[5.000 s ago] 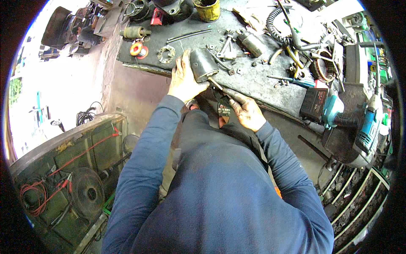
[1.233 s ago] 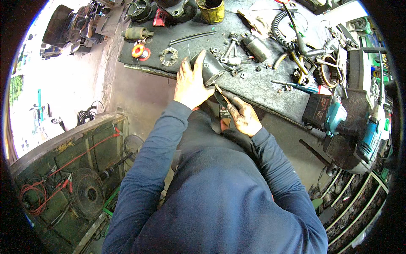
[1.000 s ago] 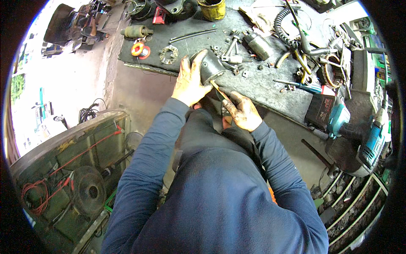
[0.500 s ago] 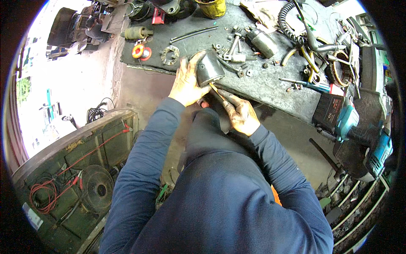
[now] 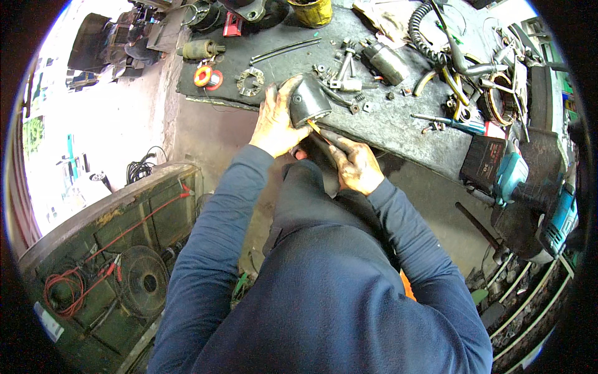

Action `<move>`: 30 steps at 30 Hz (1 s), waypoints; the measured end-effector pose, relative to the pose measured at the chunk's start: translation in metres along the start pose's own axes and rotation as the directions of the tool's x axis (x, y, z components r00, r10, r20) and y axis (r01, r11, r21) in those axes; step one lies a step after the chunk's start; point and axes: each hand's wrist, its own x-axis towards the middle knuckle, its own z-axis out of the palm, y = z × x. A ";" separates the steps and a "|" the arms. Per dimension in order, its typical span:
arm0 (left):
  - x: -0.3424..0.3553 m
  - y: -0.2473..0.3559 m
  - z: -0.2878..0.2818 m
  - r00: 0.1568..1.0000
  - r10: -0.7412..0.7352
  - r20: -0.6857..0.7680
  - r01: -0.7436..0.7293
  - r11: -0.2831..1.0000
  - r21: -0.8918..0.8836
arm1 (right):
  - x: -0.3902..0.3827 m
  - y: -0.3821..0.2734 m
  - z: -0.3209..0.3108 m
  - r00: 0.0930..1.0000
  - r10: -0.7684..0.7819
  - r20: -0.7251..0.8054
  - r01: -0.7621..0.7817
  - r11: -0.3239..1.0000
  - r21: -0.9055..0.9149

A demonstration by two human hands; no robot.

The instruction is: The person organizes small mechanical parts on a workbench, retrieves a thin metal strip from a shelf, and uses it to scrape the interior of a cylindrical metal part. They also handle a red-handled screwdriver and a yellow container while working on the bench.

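At the near edge of the bench, my left hand [image 5: 273, 124] is closed on a black metal cylinder housing [image 5: 309, 101], fingers along its left side and thumb underneath. The housing is tilted, its lower end facing me. My right hand [image 5: 360, 167] pinches a thin yellow strip-like tool [image 5: 315, 128], whose tip meets the lower rim of the housing. What kind of tool it is, I cannot make out. Close to the housing lie a round slotted metal plate [image 5: 250, 81], a solder spool [image 5: 203, 76] and several small nuts and bolts [image 5: 356, 107].
The dark workbench [image 5: 411, 137] carries a silver cylinder [image 5: 385, 62], a coiled black cable [image 5: 418, 28], a yellow pot [image 5: 310, 11] and a copper-wound ring [image 5: 498, 100]. Teal power tools [image 5: 512, 176] sit at right. A green metal bin [image 5: 112, 212] with red cables stands at left.
My right hand has shifted very slightly, with the yellow tool still at the housing's rim. My left hand and the housing stay in place.
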 end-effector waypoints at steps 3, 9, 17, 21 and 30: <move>-0.002 0.001 0.001 1.000 0.008 -0.003 -0.009 1.000 -0.023 | 0.004 0.001 -0.007 0.998 0.039 0.058 -0.038 0.999 -0.020; -0.001 0.000 -0.001 1.000 -0.016 -0.001 0.016 1.000 -0.019 | 0.007 0.014 -0.001 0.987 -0.163 -0.003 0.162 0.980 -0.113; 0.000 0.003 -0.003 0.999 -0.039 0.035 0.038 0.999 0.026 | 0.004 0.012 -0.002 0.999 0.022 0.034 -0.022 1.000 -0.018; -0.001 0.001 -0.001 1.000 -0.021 -0.017 0.020 1.000 -0.017 | 0.000 0.010 -0.001 0.999 0.041 0.033 -0.044 0.993 0.110; -0.003 0.019 0.017 0.986 -0.058 -0.156 0.073 0.993 0.093 | -0.009 0.040 0.007 0.997 0.031 -0.074 0.006 0.893 0.450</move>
